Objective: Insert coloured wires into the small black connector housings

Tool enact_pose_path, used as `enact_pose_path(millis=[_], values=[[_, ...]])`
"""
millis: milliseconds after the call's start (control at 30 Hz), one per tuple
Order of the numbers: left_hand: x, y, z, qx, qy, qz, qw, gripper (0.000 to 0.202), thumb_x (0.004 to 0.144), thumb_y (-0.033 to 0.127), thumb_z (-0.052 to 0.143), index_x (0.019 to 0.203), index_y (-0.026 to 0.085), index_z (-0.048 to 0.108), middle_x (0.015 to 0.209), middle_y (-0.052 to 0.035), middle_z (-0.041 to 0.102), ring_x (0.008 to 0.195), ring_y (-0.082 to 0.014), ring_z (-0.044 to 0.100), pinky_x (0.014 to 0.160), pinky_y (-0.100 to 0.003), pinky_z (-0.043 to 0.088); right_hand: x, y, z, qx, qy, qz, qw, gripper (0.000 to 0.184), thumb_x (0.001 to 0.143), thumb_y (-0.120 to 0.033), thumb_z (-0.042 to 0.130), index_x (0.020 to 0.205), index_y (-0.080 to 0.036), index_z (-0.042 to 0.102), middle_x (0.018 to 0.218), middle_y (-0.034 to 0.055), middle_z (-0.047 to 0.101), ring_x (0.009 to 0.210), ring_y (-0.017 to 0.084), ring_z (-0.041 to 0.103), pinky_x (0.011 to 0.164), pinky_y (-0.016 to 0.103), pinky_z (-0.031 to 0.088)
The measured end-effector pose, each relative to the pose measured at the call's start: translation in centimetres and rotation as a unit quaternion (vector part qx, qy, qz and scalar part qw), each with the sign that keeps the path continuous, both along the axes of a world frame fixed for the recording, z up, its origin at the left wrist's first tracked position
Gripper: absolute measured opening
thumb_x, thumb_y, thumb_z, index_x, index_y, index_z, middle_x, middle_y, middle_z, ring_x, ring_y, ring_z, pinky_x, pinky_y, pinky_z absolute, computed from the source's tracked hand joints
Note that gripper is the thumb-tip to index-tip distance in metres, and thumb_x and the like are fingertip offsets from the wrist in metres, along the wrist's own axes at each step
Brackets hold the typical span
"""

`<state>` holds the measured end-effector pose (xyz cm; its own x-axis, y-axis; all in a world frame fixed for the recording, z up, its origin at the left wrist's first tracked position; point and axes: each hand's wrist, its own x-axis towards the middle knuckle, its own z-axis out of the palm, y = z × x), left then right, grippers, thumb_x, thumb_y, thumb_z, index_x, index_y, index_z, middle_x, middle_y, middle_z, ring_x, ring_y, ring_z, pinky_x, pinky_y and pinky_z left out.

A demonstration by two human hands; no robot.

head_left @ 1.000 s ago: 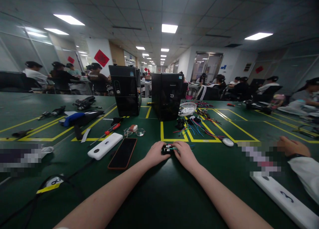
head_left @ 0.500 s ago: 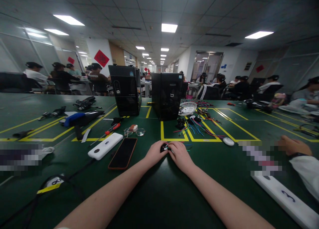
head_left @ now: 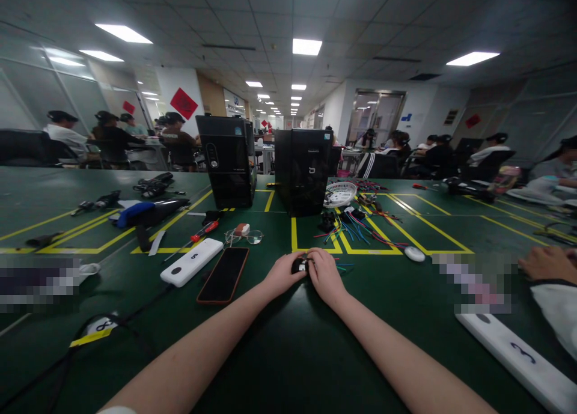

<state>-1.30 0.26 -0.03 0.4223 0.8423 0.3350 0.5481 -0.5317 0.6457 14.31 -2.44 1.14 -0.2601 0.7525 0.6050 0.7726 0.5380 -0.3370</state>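
Note:
Close together over the green table (head_left: 288,354), my two hands meet on a small black part (head_left: 299,265) with a white label and thin coloured wires (head_left: 345,266) trailing out to the right. My left hand (head_left: 283,274) has its fingers closed round the part's left side. The fingers of my right hand (head_left: 323,276) are pinched at its right side, where the wires come out; their tips partly hide what they grip. Just left of my left hand lies a dark phone (head_left: 224,276) in a brown case.
Two black computer towers (head_left: 228,161) stand ahead. Left are a white power bank (head_left: 192,262), eyeglasses (head_left: 253,237) and a red screwdriver (head_left: 205,231). Beyond my right hand lie loose wires (head_left: 356,225), a white basket (head_left: 339,195) and a mouse (head_left: 414,254). Another person's hand (head_left: 547,262) is at far right.
My right hand has shifted slightly and its fingers are more upright at the part. The part has turned a little, its label showing more. The other person's hand has moved right.

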Motion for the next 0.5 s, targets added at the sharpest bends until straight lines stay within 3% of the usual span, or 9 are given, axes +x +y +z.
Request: enact_pose_path(millis=[133,267,500], values=[[-0.2,0.2,-0.5,0.007,-0.011,0.029,1.000,0.049,0.073,0.022,0.064,0.119,0.018,0.050,0.119,-0.0082,0.057,0.110,-0.0226,0.052,0.098,-0.038,0.038,1.0,-0.2,0.6,-0.006,0.007,-0.003,1.000,0.018,0.086,-0.016,0.038,0.091,-0.018,0.054,0.091,0.0080,0.055,0.090,0.020,0.050,0.081,0.035,0.040],[-0.3,0.4,-0.8,0.030,-0.024,0.079,0.996,0.049,0.072,0.019,0.064,0.119,0.016,0.049,0.117,-0.0094,0.056,0.110,-0.0215,0.051,0.098,-0.036,0.038,1.6,-0.3,0.6,-0.036,-0.021,0.036,0.998,0.015,0.084,-0.015,0.041,0.090,-0.018,0.055,0.089,0.0063,0.056,0.086,0.018,0.051,0.078,0.031,0.042],[-1.0,0.3,0.0,0.015,0.046,0.161,0.986,0.041,0.071,0.031,0.065,0.108,0.018,0.056,0.109,-0.0081,0.059,0.106,-0.0264,0.052,0.096,-0.044,0.035,1.2,-0.2,-0.2,-0.063,-0.119,0.104,0.985,0.009,0.079,-0.016,0.052,0.085,-0.018,0.059,0.087,0.0044,0.058,0.086,0.017,0.053,0.079,0.031,0.041]])
